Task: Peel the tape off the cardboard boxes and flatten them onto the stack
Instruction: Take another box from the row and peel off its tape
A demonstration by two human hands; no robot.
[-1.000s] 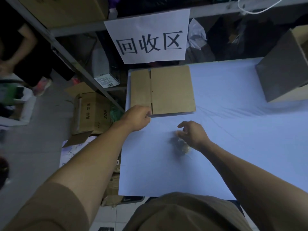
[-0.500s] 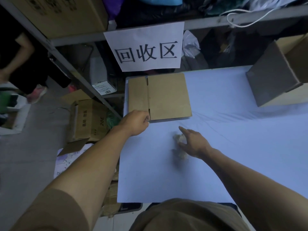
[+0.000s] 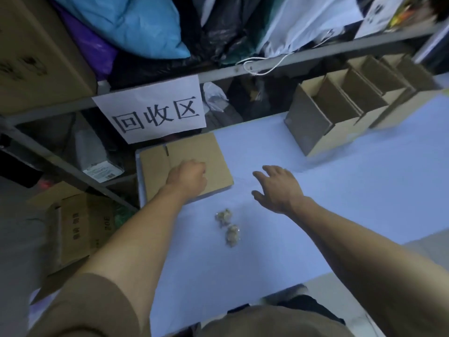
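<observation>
Left hand [image 3: 187,177]: curled into a loose fist, resting knuckles-down on the flattened cardboard [image 3: 213,164]; whether anything is pinched inside cannot be told
Right hand [image 3: 278,188]: open, fingers spread wide, palm down over the table [image 3: 315,227], holding nothing
Flattened cardboard: lies flat under the left hand, at the far left corner of the table, its near edge beside the left wrist
Tape wads [image 3: 227,227]: two small crumpled lumps on the table, nearer the person than both hands, between the two forearms, touching neither
Upright boxes [image 3: 340,113]: a row of open cardboard boxes standing beyond and to the right of the right hand, well apart from it
Paper sign [image 3: 150,110]: white sheet with three black characters, hanging from the shelf rail just beyond the left hand, above the far edge of the flattened cardboard
Floor box [image 3: 80,227]: brown carton on the floor, left of the left forearm
Sleeve [image 3: 80,310]: brown, covering the left upper arm
</observation>
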